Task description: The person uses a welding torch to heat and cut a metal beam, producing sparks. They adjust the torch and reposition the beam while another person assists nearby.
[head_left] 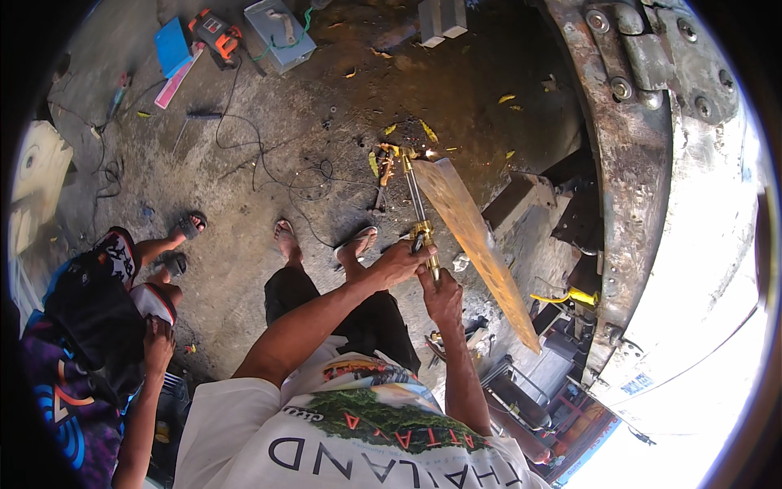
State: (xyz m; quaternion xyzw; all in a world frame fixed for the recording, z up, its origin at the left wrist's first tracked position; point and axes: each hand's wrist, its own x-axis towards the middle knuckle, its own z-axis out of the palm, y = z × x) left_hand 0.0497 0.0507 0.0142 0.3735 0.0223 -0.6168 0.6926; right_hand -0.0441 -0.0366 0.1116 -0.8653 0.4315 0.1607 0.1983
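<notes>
My left hand (400,264) grips the brass valve section of a cutting torch (416,196), while just below it my right hand (442,298) is closed around the torch's handle. The torch head points at the top end of a long, narrow steel plate (476,261), which slants down to the right. A small bright glow with sparks shows at that end. A dark tool (380,189), like a hammer or clamp, lies left of the torch head among orange bits too small to make out.
A co-worker (98,318) is close at my left. Cables, a blue board (172,45), an orange-and-black power tool (213,33) and a grey metal box (279,41) lie at the upper left. Grey blocks (440,23) sit at the top. A rusty white vehicle body (627,163) fills the right.
</notes>
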